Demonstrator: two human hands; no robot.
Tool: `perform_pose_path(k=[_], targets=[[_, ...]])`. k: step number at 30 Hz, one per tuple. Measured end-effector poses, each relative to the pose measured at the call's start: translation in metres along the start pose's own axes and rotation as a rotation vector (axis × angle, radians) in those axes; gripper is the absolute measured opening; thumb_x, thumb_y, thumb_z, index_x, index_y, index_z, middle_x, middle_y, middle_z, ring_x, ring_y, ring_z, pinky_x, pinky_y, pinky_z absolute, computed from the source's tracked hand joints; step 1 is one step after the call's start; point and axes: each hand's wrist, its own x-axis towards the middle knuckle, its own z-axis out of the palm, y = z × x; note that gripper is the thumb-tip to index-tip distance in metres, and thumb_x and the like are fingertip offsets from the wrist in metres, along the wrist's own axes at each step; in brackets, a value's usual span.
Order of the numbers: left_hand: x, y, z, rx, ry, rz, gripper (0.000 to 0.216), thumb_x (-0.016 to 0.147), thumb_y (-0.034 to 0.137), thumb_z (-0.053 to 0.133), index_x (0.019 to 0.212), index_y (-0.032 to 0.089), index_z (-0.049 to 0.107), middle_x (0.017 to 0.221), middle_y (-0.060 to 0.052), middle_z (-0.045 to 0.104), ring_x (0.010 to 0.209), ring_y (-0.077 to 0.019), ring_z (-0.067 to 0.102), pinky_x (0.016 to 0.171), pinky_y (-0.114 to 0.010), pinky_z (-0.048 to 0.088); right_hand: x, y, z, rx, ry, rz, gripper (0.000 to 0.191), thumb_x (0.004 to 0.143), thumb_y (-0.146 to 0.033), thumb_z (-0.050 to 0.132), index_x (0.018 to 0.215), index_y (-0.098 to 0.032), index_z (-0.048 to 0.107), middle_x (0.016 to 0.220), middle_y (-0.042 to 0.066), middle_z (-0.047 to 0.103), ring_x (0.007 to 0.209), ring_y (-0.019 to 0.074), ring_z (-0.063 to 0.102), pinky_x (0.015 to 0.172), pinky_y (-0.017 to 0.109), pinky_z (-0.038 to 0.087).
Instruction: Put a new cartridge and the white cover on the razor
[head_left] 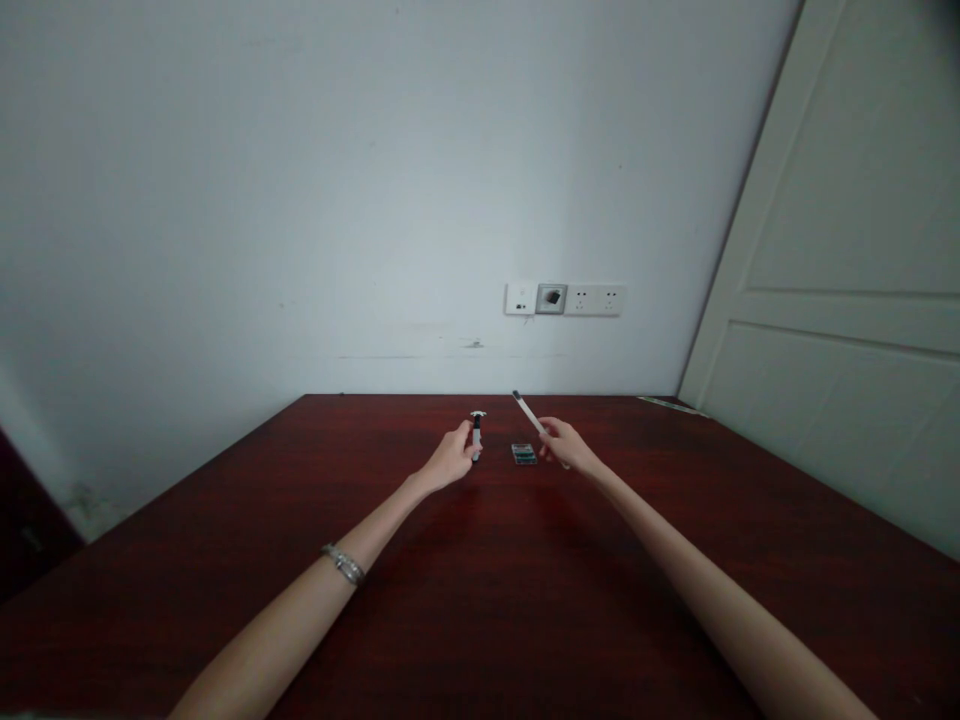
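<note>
My left hand (451,455) is closed around the handle of a razor (477,436), which has a grey and black grip and a pale T-shaped head pointing up and away. My right hand (564,443) pinches a slim white stick with a dark tip (529,412); it slants up to the left, and its kind is too small to make out. Between the hands, nearer the right one, a small clear flat case (523,454) with green and dark contents lies on the table. Some of the right fingers are hidden behind the hand.
The dark red wooden table (510,600) reaches to a pale wall (375,200) with sockets and switches (564,299). A thin flat strip (673,406) lies at the far right edge. To the right stands a white panelled door (847,260).
</note>
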Motion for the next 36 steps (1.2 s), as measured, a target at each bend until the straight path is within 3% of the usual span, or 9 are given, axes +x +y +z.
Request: perform_pose_path(k=[4,7,10,17,25,32,36], targets=[[-0.003,-0.001,0.0,0.143,-0.048,0.033,0.014,0.078,0.012,0.042,0.091,0.017,0.043,0.078,-0.003,0.058,0.07,-0.0147,0.056,0.066,-0.027,0.043,-0.001,0.001,-0.01,-0.016,0.092,-0.229,0.028,0.081,-0.016,0.038,0.108,-0.016,0.047,0.081,0.003,0.057,0.061,0.0123,0.06,0.057,0.025,0.048],[-0.005,0.003,0.001,0.233,-0.074,0.068,0.021,0.077,0.011,0.041,0.097,0.017,0.04,0.081,-0.004,0.057,0.071,-0.0154,0.055,0.067,-0.027,0.042,-0.008,-0.006,-0.016,-0.229,0.147,-0.503,0.032,0.082,-0.012,0.037,0.11,-0.017,0.05,0.096,0.007,0.058,0.076,0.0148,0.059,0.073,0.03,0.047],[-0.008,0.01,0.0,0.272,-0.105,0.082,0.023,0.078,0.011,0.041,0.101,0.017,0.037,0.082,-0.005,0.056,0.072,-0.0157,0.054,0.068,-0.027,0.041,-0.019,-0.017,-0.02,-0.493,0.142,-0.638,0.044,0.08,-0.005,0.035,0.119,-0.02,0.051,0.107,0.009,0.055,0.088,0.0174,0.055,0.08,0.032,0.042],[-0.007,0.016,-0.001,0.31,-0.129,0.06,0.023,0.079,0.01,0.041,0.1,0.018,0.035,0.079,-0.004,0.056,0.069,-0.0168,0.055,0.067,-0.028,0.04,-0.029,-0.032,-0.016,-0.637,0.155,-0.715,0.062,0.079,-0.001,0.031,0.135,-0.029,0.037,0.108,0.007,0.051,0.084,0.0166,0.051,0.08,0.031,0.041],[-0.01,0.015,-0.002,0.262,-0.123,0.075,0.021,0.078,0.011,0.044,0.097,0.019,0.039,0.078,-0.003,0.056,0.069,-0.0158,0.056,0.067,-0.026,0.041,-0.021,-0.016,-0.028,-0.728,0.183,-0.749,0.068,0.075,0.003,0.033,0.132,-0.033,0.041,0.105,0.006,0.05,0.087,0.0159,0.049,0.081,0.031,0.039],[-0.007,0.013,0.0,0.266,-0.114,0.07,0.022,0.077,0.011,0.045,0.097,0.019,0.039,0.078,-0.003,0.057,0.07,-0.0167,0.056,0.066,-0.025,0.04,-0.026,-0.028,-0.012,-0.708,0.201,-0.783,0.068,0.076,0.002,0.033,0.134,-0.033,0.036,0.105,0.006,0.048,0.093,0.0166,0.048,0.082,0.03,0.037],[-0.007,0.008,-0.001,0.28,-0.116,0.096,0.023,0.077,0.01,0.043,0.097,0.02,0.039,0.078,-0.003,0.057,0.07,-0.0162,0.056,0.065,-0.025,0.04,-0.023,-0.019,-0.019,-0.733,0.201,-0.788,0.07,0.075,0.004,0.033,0.133,-0.034,0.039,0.105,0.006,0.048,0.093,0.0167,0.047,0.083,0.032,0.037]])
